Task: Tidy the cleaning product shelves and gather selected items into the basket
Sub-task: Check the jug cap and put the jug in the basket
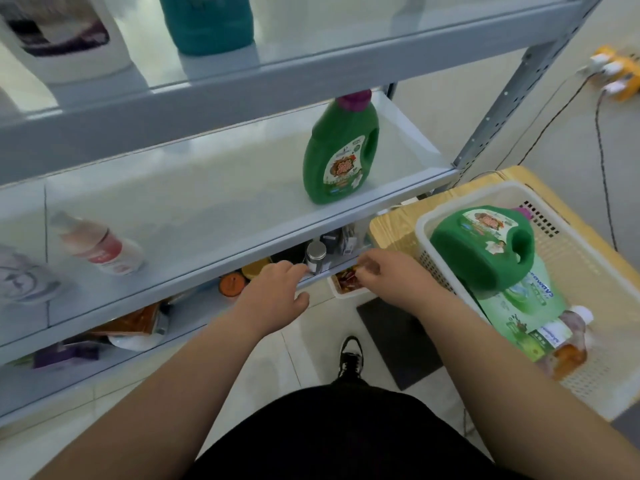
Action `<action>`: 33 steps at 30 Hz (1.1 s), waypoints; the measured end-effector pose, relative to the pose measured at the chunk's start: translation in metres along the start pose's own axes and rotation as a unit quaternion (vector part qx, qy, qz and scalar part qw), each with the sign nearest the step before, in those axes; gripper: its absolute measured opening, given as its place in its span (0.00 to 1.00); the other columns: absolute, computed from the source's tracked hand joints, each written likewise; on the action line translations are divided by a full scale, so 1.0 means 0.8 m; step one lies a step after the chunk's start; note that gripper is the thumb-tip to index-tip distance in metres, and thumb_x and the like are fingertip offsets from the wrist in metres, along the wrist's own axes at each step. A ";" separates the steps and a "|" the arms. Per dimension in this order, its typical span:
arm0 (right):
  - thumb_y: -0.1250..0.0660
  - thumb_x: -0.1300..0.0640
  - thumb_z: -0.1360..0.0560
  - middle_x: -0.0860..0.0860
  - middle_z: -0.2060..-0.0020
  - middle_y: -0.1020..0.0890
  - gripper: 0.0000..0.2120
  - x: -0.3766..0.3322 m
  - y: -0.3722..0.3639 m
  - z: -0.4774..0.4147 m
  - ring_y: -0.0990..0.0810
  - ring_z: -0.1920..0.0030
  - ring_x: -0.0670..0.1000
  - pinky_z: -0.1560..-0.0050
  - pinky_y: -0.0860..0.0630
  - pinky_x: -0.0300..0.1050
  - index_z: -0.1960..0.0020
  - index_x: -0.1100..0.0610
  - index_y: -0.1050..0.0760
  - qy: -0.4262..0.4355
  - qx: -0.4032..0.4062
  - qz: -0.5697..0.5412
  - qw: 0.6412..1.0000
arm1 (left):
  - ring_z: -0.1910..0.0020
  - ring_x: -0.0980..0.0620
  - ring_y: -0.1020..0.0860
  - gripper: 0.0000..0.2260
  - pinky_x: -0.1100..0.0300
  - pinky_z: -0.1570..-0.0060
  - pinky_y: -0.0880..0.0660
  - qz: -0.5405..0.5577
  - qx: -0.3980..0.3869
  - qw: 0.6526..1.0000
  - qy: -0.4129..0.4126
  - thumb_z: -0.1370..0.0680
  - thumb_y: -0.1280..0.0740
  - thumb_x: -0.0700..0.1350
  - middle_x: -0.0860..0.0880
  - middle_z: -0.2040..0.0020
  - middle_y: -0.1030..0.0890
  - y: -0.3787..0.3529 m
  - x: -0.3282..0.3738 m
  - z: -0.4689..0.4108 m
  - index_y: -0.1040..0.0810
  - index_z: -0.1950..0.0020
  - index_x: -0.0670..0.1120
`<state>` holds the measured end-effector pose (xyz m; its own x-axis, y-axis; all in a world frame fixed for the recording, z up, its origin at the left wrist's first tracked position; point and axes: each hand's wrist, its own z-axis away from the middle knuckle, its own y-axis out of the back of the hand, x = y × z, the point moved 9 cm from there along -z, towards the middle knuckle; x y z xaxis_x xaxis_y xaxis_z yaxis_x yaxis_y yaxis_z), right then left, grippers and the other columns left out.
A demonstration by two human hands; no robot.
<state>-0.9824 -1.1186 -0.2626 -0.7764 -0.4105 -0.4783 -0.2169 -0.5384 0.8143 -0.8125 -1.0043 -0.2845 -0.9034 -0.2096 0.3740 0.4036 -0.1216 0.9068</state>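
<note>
From the head camera the task looks partly done: the white perforated plastic basket [467, 197], set on a light wooden tabletop [391, 223] to the person's right, already holds three products. A green handled detergent jug with a purple cap [485, 251] lies on its side, on top of a flat green refill pouch [519, 296], and a clear bottle of amber liquid with a white cap [568, 344] lies at the near end. A matching upright green jug [341, 150] stands alone on the pale grey metal middle shelf [207, 202], well apart from a toppled pink-and-white spray bottle [100, 247] and a pale lilac pouch [24, 275] at the left. Those two look like tidying not yet done. On the shelf above stand a white jug with a dark purple label [62, 39] and a teal bottle [207, 22]. Both hands work at the lip of the cluttered lower shelf. The left hand [280, 282] has bent fingers reaching a small silver-lidded jar [316, 258], but whether it grips the jar I cannot tell. The right hand [374, 271] has its fingertips gathered above a small white tray of red-orange pieces [346, 285], and whether it pinches anything I cannot tell. Both green jugs carry a brown emblem with reddish characters, too blurred to read. The pouch bears large pale letters, upside-down, and the amber bottle a blue-on-white label, neither legible.
</note>
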 end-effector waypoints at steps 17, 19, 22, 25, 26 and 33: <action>0.31 0.55 0.22 0.54 0.21 0.37 0.39 0.056 0.147 -0.286 0.34 0.24 0.60 0.33 0.29 0.55 0.19 0.37 0.48 -0.007 0.057 -0.249 0.967 | 0.18 0.38 0.55 0.40 0.36 0.24 0.45 -0.106 -0.146 0.969 0.170 0.22 0.36 0.58 0.47 0.16 0.56 -0.035 -0.068 -0.165 0.56 0.17 0.59; 0.32 0.54 0.25 0.53 0.27 0.29 0.34 0.047 0.145 -0.292 0.28 0.30 0.58 0.40 0.27 0.49 0.24 0.37 0.41 0.018 0.043 -0.269 0.962 | 0.18 0.38 0.55 0.40 0.34 0.25 0.44 -0.103 -0.148 0.967 0.177 0.22 0.36 0.59 0.47 0.16 0.56 -0.035 -0.067 -0.169 0.56 0.17 0.59; 0.32 0.53 0.26 0.46 0.43 0.20 0.21 0.048 0.142 -0.293 0.20 0.47 0.49 0.55 0.23 0.38 0.37 0.40 0.34 0.016 0.043 -0.286 0.957 | 0.18 0.38 0.56 0.39 0.33 0.25 0.44 -0.097 -0.148 0.967 0.182 0.22 0.36 0.59 0.47 0.16 0.56 -0.035 -0.067 -0.171 0.56 0.17 0.60; 0.31 0.54 0.24 0.42 0.52 0.19 0.11 0.048 0.137 -0.284 0.21 0.51 0.40 0.60 0.27 0.32 0.47 0.40 0.28 0.011 0.041 -0.308 0.950 | 0.18 0.39 0.56 0.40 0.33 0.24 0.45 -0.093 -0.150 0.968 0.179 0.22 0.37 0.58 0.48 0.16 0.57 -0.038 -0.068 -0.169 0.57 0.17 0.60; 0.31 0.55 0.24 0.41 0.52 0.19 0.12 0.048 0.132 -0.278 0.21 0.51 0.40 0.59 0.27 0.34 0.46 0.40 0.27 0.006 0.031 -0.321 0.947 | 0.18 0.39 0.57 0.40 0.33 0.24 0.46 -0.090 -0.153 0.968 0.177 0.22 0.37 0.58 0.48 0.16 0.57 -0.039 -0.069 -0.169 0.58 0.17 0.60; 0.31 0.62 0.24 0.50 0.63 0.21 0.04 0.038 0.085 -0.212 0.22 0.59 0.51 0.57 0.26 0.47 0.55 0.53 0.23 -0.019 0.034 -0.386 0.922 | 0.20 0.45 0.44 0.37 0.45 0.22 0.42 0.056 -0.069 0.977 0.193 0.21 0.34 0.56 0.46 0.18 0.42 -0.017 -0.077 -0.156 0.47 0.17 0.47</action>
<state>-0.9204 -1.2927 -0.2779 -0.3953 0.1017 -0.9129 -0.7481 -0.6123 0.2558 -0.7442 -1.1109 -0.3439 -0.7415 -0.5764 0.3434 0.5365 -0.2019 0.8194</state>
